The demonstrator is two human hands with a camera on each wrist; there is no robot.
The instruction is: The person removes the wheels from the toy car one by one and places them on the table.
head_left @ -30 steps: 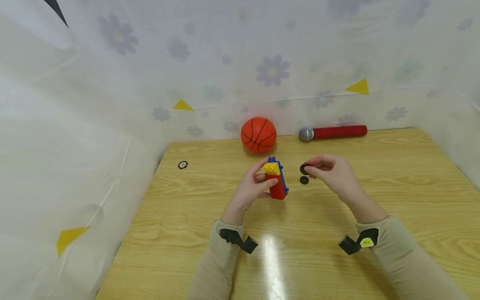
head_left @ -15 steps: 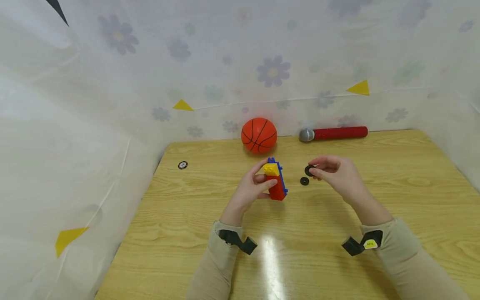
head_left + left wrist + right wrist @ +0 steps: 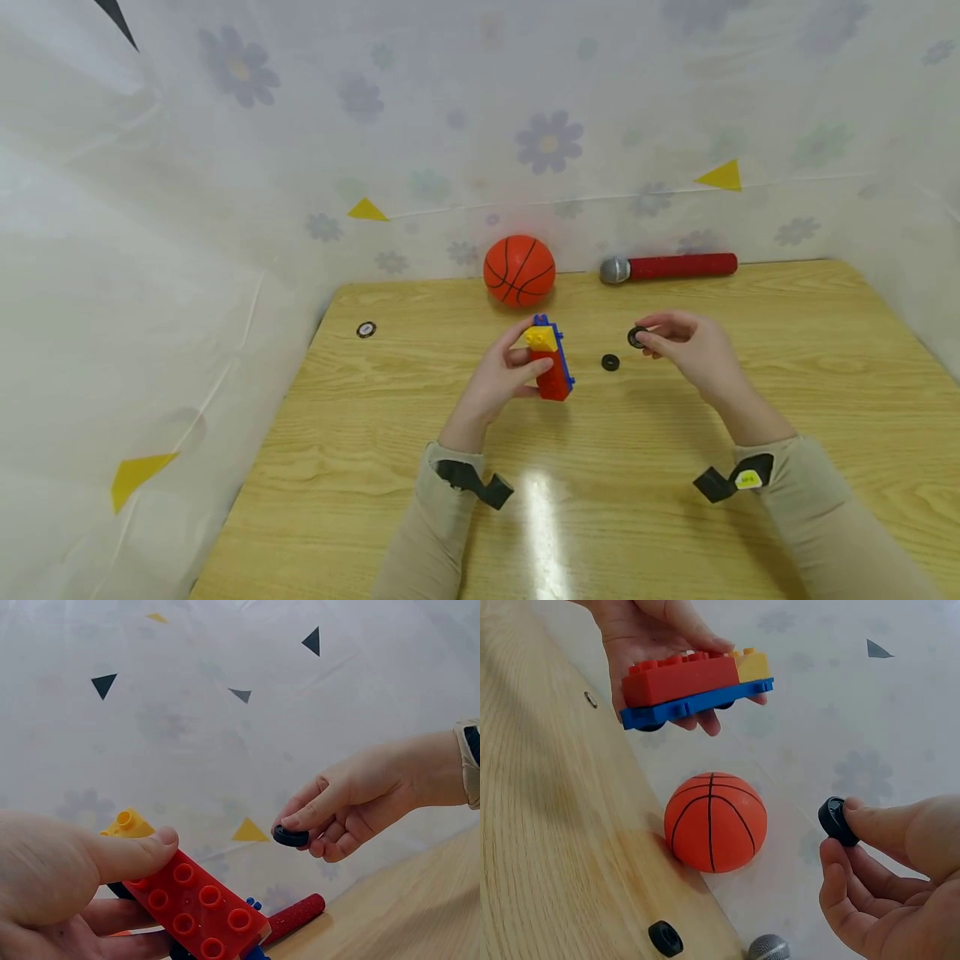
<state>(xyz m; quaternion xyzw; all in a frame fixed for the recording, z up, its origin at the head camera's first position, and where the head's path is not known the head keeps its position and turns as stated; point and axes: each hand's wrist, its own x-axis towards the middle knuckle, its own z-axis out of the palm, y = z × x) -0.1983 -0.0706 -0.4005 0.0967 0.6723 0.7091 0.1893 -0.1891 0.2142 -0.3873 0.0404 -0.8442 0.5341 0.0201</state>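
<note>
My left hand (image 3: 497, 375) grips a toy brick car, thumb on its red brick (image 3: 682, 681) and fingers round the far side. A yellow brick (image 3: 541, 338) sits at one end, and a blue base (image 3: 697, 701) with small axle pegs runs along the side facing right. Black wheels (image 3: 652, 726) show under the far side of the base in the right wrist view. My right hand (image 3: 693, 350) pinches a small black wheel (image 3: 838, 821) between thumb and fingertips, held up and apart from the car. A second loose black wheel (image 3: 611, 362) lies on the table between the hands.
An orange toy basketball (image 3: 519, 271) rests at the back of the wooden table (image 3: 360, 467). Right of it lies a red microphone (image 3: 667, 267) with a grey head. A small round chip (image 3: 366, 330) is at the far left. A flowered sheet (image 3: 450, 125) hangs behind.
My right hand has moved to the right with the pinched wheel, away from the car and the wheel on the table. The left hand and car have stayed almost still.
</note>
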